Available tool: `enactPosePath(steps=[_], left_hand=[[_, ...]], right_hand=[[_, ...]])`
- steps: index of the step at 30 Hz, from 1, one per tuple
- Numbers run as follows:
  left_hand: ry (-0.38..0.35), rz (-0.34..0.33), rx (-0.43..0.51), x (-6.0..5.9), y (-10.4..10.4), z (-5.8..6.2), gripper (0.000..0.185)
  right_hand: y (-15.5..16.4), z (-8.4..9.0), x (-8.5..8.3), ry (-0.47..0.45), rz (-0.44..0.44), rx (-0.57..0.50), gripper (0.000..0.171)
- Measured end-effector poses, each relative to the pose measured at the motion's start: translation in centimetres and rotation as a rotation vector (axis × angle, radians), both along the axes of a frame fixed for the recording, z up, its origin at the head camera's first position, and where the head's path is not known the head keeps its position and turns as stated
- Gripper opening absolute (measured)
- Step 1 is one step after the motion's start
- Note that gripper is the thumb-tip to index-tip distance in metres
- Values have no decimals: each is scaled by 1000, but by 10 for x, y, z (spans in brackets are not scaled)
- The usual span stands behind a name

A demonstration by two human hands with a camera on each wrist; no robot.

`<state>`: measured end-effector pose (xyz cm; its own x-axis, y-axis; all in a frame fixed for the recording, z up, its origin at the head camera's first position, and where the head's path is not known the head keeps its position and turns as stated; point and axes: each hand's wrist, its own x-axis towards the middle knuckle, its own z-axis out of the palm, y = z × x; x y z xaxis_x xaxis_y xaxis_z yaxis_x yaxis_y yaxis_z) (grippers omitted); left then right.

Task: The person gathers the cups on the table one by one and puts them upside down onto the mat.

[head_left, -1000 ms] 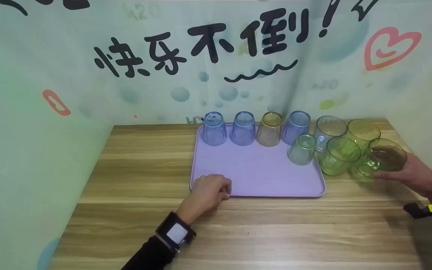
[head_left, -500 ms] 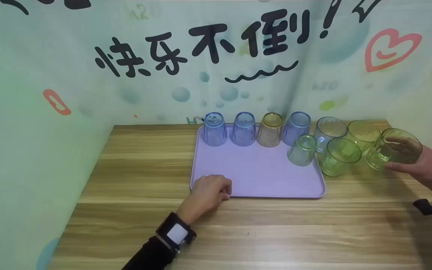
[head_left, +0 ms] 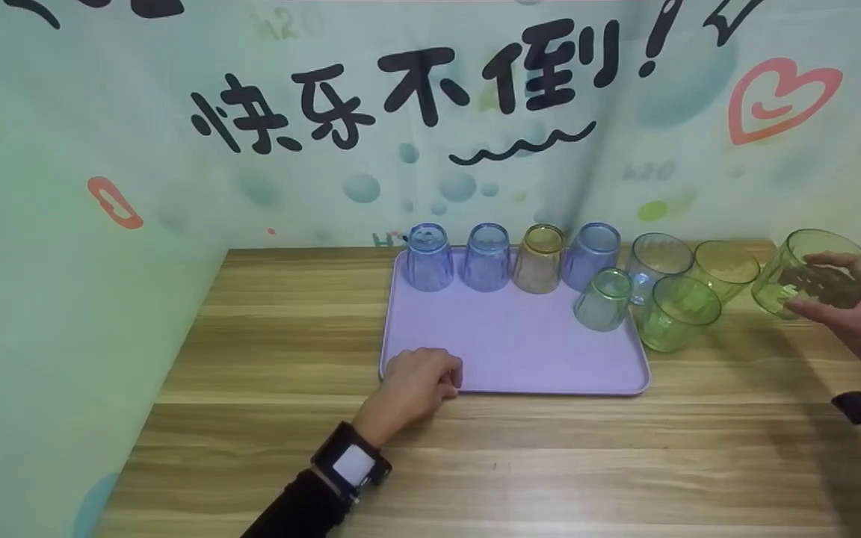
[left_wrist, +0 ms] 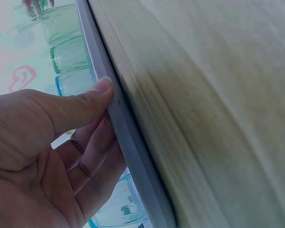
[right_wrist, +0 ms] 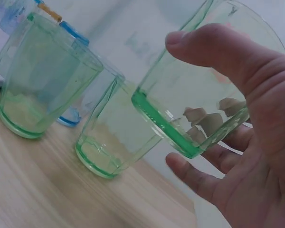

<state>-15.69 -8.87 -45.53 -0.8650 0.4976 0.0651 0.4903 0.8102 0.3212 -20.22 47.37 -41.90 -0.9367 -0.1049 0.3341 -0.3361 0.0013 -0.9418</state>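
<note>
My right hand (head_left: 853, 314) (right_wrist: 249, 156) grips a green glass cup (head_left: 812, 273) (right_wrist: 199, 95) lifted and tilted above the table's right end, thumb on one side, fingers on the other. My left hand (head_left: 419, 381) (left_wrist: 57, 137) holds the near left edge of the lilac tray (head_left: 505, 344) (left_wrist: 128, 142), thumb on its rim. On the tray stand several upturned cups: three blue ones, such as one at the back left (head_left: 428, 258), an amber one (head_left: 539, 259) and a pale green one (head_left: 602, 299).
Beside the tray on the right stand a clear cup (head_left: 655, 258), a green cup (head_left: 676, 312) (right_wrist: 38, 80) and a yellow-green cup (head_left: 722, 267) (right_wrist: 118, 137), mouths up. Printed walls close in the wooden table (head_left: 400, 463) at the back and both sides.
My right hand has lifted the green cup off the table and carried it up and to the right. The left hand and the tray have stayed still.
</note>
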Motion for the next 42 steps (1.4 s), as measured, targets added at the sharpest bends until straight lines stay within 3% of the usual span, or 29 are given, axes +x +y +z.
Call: enactPosePath(steps=[6, 16, 20, 27, 29, 36, 38, 42], left_hand=[[-19, 6, -8, -1, 0, 0, 11], [-15, 3, 24, 0, -1, 0, 12], [-17, 3, 22, 0, -1, -1, 12], [-21, 3, 15, 0, 1, 0, 11], [-26, 6, 13, 0, 1, 1, 11], [-10, 4, 20, 1, 0, 0, 11], [-6, 2, 24, 1, 0, 0, 12], [-7, 2, 14, 1, 0, -1, 11]], right_hand=[[-6, 10, -3, 47, 14, -73, 59], [-23, 24, -4, 75, -40, -46, 61], [-29, 28, -6, 79, -85, 9, 63], [-39, 36, -9, 110, -249, 343, 66], [-43, 39, -9, 111, -252, 342, 66], [-57, 48, -12, 93, -149, 174, 62], [-62, 50, -13, 97, -143, 199, 61], [-71, 53, -14, 113, -172, 347, 61]])
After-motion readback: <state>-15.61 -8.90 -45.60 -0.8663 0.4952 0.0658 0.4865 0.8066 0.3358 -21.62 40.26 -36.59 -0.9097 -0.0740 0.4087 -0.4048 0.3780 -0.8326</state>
